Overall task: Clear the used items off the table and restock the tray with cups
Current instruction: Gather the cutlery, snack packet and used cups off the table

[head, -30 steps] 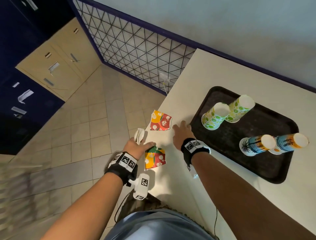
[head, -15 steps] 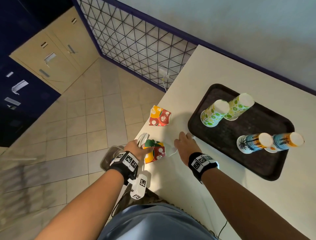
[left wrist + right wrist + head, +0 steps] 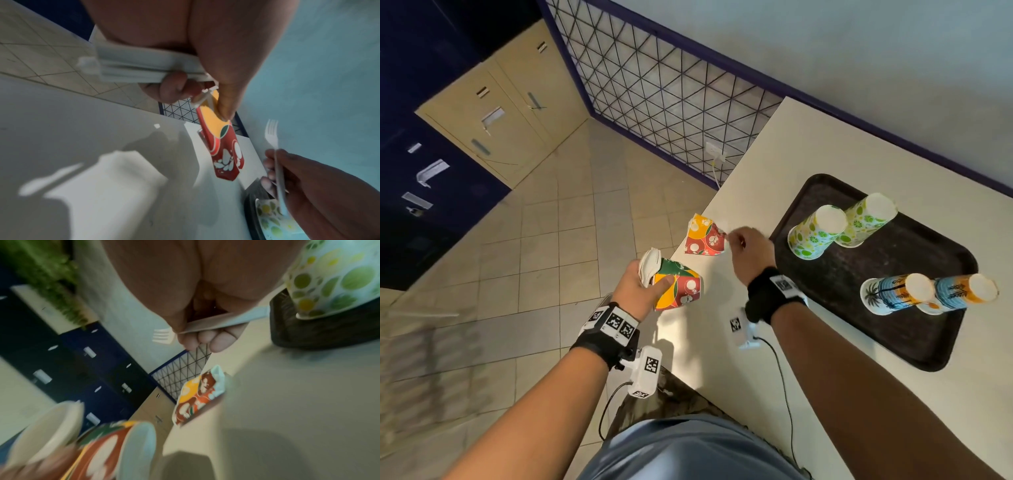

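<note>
— Where does the tray (image 3: 835, 281) sit?
— On the table (image 3: 774, 178), toward the wall. On the tray stand four upside-down cups: one pair (image 3: 839, 228) at its far end, the two touching; the other pair (image 3: 928, 294) at its near end, also touching.

— And left of the tray?
— The right hand (image 3: 751, 250), just beside the tray's left rim, with a fork (image 3: 276, 160) in it. Left of that hand a flattened cup (image 3: 703, 236) lies on the table near its edge.

— The left hand (image 3: 637, 291)?
— Further left of the tray, at the table's edge, holding a crushed cup (image 3: 678, 286) and white utensils (image 3: 144, 68).
</note>
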`<action>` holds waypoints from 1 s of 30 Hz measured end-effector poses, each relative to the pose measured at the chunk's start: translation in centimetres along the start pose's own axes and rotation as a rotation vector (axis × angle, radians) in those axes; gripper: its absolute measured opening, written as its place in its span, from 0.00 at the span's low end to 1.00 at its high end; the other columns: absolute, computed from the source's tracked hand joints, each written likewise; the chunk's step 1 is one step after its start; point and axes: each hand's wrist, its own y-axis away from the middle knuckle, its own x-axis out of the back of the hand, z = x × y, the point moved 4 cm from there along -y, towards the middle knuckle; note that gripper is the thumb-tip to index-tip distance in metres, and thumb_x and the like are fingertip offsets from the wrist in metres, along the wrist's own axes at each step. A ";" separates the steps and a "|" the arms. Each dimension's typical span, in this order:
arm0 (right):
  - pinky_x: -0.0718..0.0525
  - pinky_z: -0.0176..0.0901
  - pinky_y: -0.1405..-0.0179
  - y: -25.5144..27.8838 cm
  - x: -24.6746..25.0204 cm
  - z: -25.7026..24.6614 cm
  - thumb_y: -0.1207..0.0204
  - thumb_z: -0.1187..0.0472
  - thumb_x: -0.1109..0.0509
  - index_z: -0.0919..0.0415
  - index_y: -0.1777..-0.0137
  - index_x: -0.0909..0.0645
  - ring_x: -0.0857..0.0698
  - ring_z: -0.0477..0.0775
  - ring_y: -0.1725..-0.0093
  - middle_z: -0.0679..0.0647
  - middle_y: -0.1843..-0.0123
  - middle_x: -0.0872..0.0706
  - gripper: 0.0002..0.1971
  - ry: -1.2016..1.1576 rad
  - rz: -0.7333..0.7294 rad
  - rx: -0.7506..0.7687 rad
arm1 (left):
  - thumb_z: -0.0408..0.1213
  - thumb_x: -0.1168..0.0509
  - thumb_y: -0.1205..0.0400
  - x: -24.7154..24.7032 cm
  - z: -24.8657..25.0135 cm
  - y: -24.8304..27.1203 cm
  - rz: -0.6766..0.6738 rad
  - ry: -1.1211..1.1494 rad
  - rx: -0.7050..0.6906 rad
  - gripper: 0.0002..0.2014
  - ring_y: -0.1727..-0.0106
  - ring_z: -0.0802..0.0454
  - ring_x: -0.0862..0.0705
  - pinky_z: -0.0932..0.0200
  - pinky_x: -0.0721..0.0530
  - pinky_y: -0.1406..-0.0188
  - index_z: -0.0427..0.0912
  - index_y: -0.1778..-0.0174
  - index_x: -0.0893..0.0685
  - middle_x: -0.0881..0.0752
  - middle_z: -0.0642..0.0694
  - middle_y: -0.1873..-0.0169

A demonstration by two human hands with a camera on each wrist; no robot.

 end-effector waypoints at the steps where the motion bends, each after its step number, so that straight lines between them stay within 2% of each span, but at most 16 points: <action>1: 0.18 0.43 0.43 -1.3 -0.5 -0.5 0.14 0.59 0.33 0.56 0.48 0.10 0.14 0.58 0.41 0.58 0.40 0.13 0.10 0.019 0.020 0.003 | 0.39 0.21 0.20 0.2 0.0 -0.2 0.008 0.031 -0.009 0.27 0.46 0.45 0.10 0.59 0.12 0.55 0.39 0.28 0.24 0.10 0.43 0.44; 3: 0.20 0.48 0.40 -3.3 -1.9 -1.4 0.15 0.57 0.34 0.54 0.47 0.08 0.20 0.62 0.34 0.59 0.32 0.20 0.11 0.110 0.022 -0.007 | 0.43 0.18 0.24 0.7 -0.2 -0.6 0.004 0.107 -0.009 0.32 0.45 0.45 0.07 0.53 0.07 0.51 0.40 0.27 0.23 0.08 0.42 0.42; 4: 0.23 0.47 0.42 -4.2 -2.7 -1.7 0.15 0.56 0.35 0.54 0.46 0.08 0.24 0.64 0.31 0.60 0.27 0.23 0.13 0.146 0.018 -0.002 | 0.46 0.17 0.26 0.9 -0.2 -0.6 -0.003 0.131 -0.009 0.34 0.44 0.45 0.06 0.49 0.06 0.48 0.41 0.27 0.22 0.07 0.43 0.42; 6: 0.29 0.45 0.45 -5.2 -4.7 -1.6 0.13 0.55 0.39 0.52 0.39 0.10 0.30 0.65 0.23 0.59 0.24 0.23 0.15 0.272 -0.078 0.010 | 0.50 0.16 0.29 1.2 -0.3 -0.7 -0.014 0.157 -0.013 0.36 0.43 0.45 0.06 0.44 0.07 0.43 0.41 0.27 0.19 0.06 0.44 0.43; 7: 0.29 0.47 0.43 -5.4 -5.5 -1.4 0.12 0.56 0.41 0.52 0.35 0.13 0.32 0.65 0.20 0.56 0.25 0.20 0.16 0.320 -0.140 0.005 | 0.48 0.16 0.28 1.3 -0.3 -0.6 -0.014 0.164 -0.016 0.33 0.43 0.45 0.06 0.43 0.07 0.42 0.41 0.28 0.17 0.05 0.45 0.44; 9: 0.23 0.51 0.38 -5.4 -6.5 -0.4 0.12 0.59 0.42 0.54 0.30 0.17 0.33 0.64 0.21 0.55 0.26 0.22 0.17 0.429 -0.204 0.016 | 0.43 0.18 0.23 1.5 -0.5 -0.5 -0.008 0.165 -0.011 0.25 0.45 0.46 0.05 0.46 0.07 0.42 0.42 0.31 0.14 0.04 0.46 0.46; 12: 0.19 0.57 0.33 -4.0 -6.7 0.5 0.12 0.54 0.39 0.58 0.36 0.14 0.28 0.63 0.29 0.59 0.29 0.28 0.15 0.510 -0.202 0.002 | 0.40 0.21 0.20 1.9 -0.8 -0.4 0.016 0.130 0.002 0.20 0.50 0.50 0.06 0.59 0.08 0.52 0.41 0.34 0.13 0.05 0.45 0.48; 14: 0.22 0.59 0.30 -2.8 -6.6 1.4 0.12 0.50 0.39 0.59 0.40 0.13 0.27 0.64 0.32 0.61 0.31 0.29 0.17 0.465 -0.208 -0.040 | 0.41 0.22 0.19 2.0 -1.0 -0.5 0.031 0.107 0.018 0.16 0.56 0.53 0.06 0.66 0.09 0.60 0.41 0.38 0.12 0.05 0.47 0.54; 15: 0.22 0.59 0.29 -2.3 -6.4 2.1 0.12 0.49 0.39 0.60 0.41 0.13 0.25 0.66 0.34 0.61 0.32 0.29 0.17 0.407 -0.219 -0.067 | 0.43 0.21 0.20 2.0 -1.2 -0.7 0.043 0.114 0.043 0.16 0.58 0.51 0.06 0.62 0.08 0.59 0.41 0.40 0.11 0.05 0.48 0.56; 17: 0.21 0.52 0.30 -1.2 -5.4 3.1 0.11 0.53 0.39 0.64 0.42 0.12 0.20 0.63 0.42 0.61 0.36 0.28 0.17 0.212 -0.197 -0.111 | 0.54 0.19 0.29 1.7 -1.3 -0.9 0.056 0.157 0.101 0.23 0.59 0.42 0.06 0.47 0.06 0.53 0.44 0.44 0.09 0.05 0.46 0.60; 19: 0.23 0.40 0.38 0.2 -3.6 3.4 0.11 0.56 0.38 0.66 0.41 0.12 0.20 0.56 0.49 0.63 0.39 0.23 0.16 0.022 -0.134 -0.130 | 0.62 0.20 0.37 1.3 -1.4 -0.9 0.069 0.177 0.135 0.28 0.62 0.36 0.09 0.43 0.08 0.56 0.46 0.49 0.09 0.06 0.43 0.63; 21: 0.24 0.35 0.46 2.0 -1.3 2.7 0.11 0.55 0.36 0.66 0.40 0.14 0.18 0.56 0.48 0.62 0.42 0.20 0.15 -0.102 -0.049 -0.089 | 0.60 0.21 0.36 0.3 -0.6 -0.5 0.055 0.216 0.141 0.25 0.67 0.40 0.15 0.52 0.15 0.66 0.44 0.54 0.11 0.10 0.41 0.66; 23: 0.23 0.30 0.50 4.1 0.9 1.1 0.11 0.55 0.35 0.64 0.41 0.15 0.16 0.53 0.48 0.57 0.46 0.20 0.13 -0.241 0.016 -0.027 | 0.53 0.22 0.29 -0.8 0.4 0.0 0.028 0.271 0.168 0.19 0.68 0.44 0.19 0.59 0.21 0.72 0.40 0.55 0.12 0.13 0.39 0.65; 26: 0.24 0.21 0.53 6.1 2.3 -1.0 0.12 0.59 0.34 0.63 0.48 0.16 0.16 0.49 0.51 0.54 0.49 0.21 0.09 -0.307 -0.056 0.128 | 0.47 0.22 0.27 -3.0 1.9 0.8 -0.056 0.382 0.197 0.14 0.75 0.47 0.18 0.62 0.22 0.77 0.39 0.60 0.12 0.12 0.38 0.68; 27: 0.23 0.23 0.52 6.5 2.2 -1.4 0.12 0.60 0.33 0.60 0.51 0.18 0.16 0.51 0.50 0.55 0.49 0.21 0.07 -0.313 -0.114 0.167 | 0.46 0.23 0.26 -3.7 2.8 1.3 -0.096 0.414 0.193 0.13 0.77 0.48 0.18 0.61 0.24 0.74 0.38 0.61 0.11 0.12 0.38 0.70; 30: 0.16 0.43 0.49 7.4 2.4 -1.9 0.14 0.63 0.32 0.52 0.60 0.21 0.15 0.58 0.46 0.54 0.52 0.19 0.11 -0.386 -0.187 0.248 | 0.50 0.25 0.26 -4.7 4.9 2.4 -0.149 0.412 0.192 0.17 0.76 0.47 0.19 0.57 0.24 0.69 0.37 0.62 0.12 0.12 0.41 0.74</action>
